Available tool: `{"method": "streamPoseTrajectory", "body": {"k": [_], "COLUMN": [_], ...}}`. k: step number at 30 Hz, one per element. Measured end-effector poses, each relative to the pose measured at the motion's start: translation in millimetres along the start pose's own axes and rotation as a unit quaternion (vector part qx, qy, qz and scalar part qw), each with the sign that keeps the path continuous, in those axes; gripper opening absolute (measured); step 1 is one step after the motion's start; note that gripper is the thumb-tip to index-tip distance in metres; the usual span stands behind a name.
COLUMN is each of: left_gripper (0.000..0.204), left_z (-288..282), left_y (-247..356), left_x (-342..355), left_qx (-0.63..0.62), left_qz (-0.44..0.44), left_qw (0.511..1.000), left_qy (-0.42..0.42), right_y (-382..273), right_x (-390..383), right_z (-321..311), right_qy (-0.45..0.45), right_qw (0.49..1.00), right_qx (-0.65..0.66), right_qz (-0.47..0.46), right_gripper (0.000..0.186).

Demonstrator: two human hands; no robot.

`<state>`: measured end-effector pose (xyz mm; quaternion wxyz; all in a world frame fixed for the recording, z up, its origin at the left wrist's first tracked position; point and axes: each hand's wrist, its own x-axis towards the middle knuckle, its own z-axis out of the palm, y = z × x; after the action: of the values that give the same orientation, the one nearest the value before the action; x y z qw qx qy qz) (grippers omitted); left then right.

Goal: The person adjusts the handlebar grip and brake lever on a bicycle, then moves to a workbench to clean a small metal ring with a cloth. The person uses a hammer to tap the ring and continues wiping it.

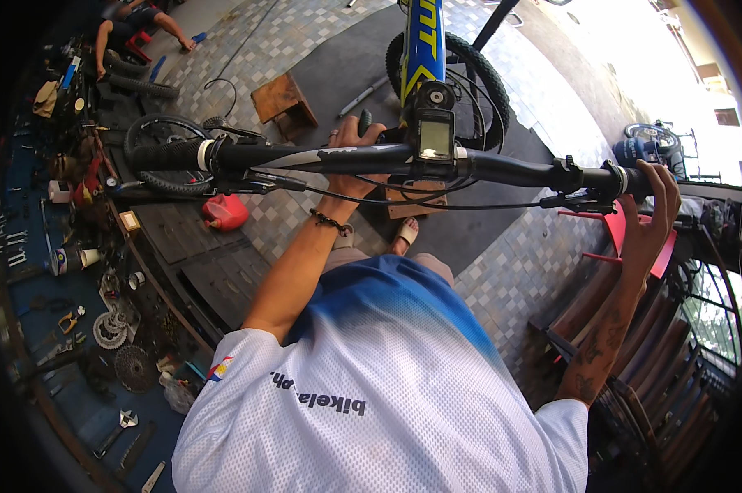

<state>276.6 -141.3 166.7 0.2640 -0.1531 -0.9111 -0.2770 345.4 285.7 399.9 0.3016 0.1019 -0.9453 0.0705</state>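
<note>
A black bicycle handlebar (pixel 519 170) crosses the view, with a small display unit (pixel 436 140) at its middle and a blue and yellow frame (pixel 425 45) beyond it. My left hand (pixel 356 149) is closed behind the bar, left of the display. A dark rounded handle (pixel 364 122) sticks up among its fingers; what it belongs to is hidden. My right hand (pixel 655 201) curls its fingers round the bar's right end, at the grip (pixel 630 178). Brake levers and cables hang under the bar. The left grip (pixel 164 157) is untouched.
Left stands a bench (pixel 38 329) strewn with tools, an adjustable wrench (pixel 117 431) and a cassette (pixel 132 367). A red container (pixel 224 212) and a wooden box (pixel 284 100) are on the floor. Another person (pixel 132 20) sits far left. Red chairs (pixel 617 234) stand right.
</note>
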Motion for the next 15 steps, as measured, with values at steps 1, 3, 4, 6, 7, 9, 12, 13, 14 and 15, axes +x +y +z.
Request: {"method": "streamPoseTrajectory", "body": {"k": [1,3,4,6,7,9,12,13,14,15], "left_gripper": [0.041,0.04,0.04,0.039,0.042,0.047,0.038,0.038,0.039,0.039], "left_z": [0,0,0,-1,-1,-2,-3,-3,-3,-3], "left_y": [0,1,2,3,3,3,3,3,3,3], "left_x": [0,0,0,0,1,1,0,0,-1,-1], "left_qx": [0.003,0.008,0.008,0.009,0.009,0.005,0.0,0.005,0.008,0.012], "left_qz": [0.002,0.0,-0.001,-0.003,-0.007,-0.021,0.006,0.005,0.003,0.002], "left_qw": [1.0,1.0,1.0,1.0,1.0,1.0,1.0,1.0,1.0,1.0], "left_qy": [0.0,0.008,0.009,0.012,0.006,-0.008,0.017,0.014,0.014,0.014], "right_y": [-2,-6,-8,-13,-15,-18,-22,-23,-23,-23], "right_x": [-2,-5,-6,-8,-8,-10,-13,-14,-15,-15], "right_z": [-1,-3,-3,-5,-6,-8,-9,-10,-10,-10], "right_qy": [0.001,0.003,0.005,0.008,0.007,0.013,0.011,0.01,0.009,0.008], "right_qw": [1.0,1.0,1.0,1.0,1.0,1.0,1.0,1.0,1.0,0.999], "right_qx": [-0.002,0.005,0.009,0.005,0.0,-0.001,-0.011,-0.016,-0.019,-0.021], "right_qz": [0.002,0.012,0.017,0.013,0.014,0.01,0.014,0.016,0.02,0.023], "right_gripper": [0.058,0.057,0.057,0.057,0.058,0.058,0.057,0.057,0.057,0.057]}}
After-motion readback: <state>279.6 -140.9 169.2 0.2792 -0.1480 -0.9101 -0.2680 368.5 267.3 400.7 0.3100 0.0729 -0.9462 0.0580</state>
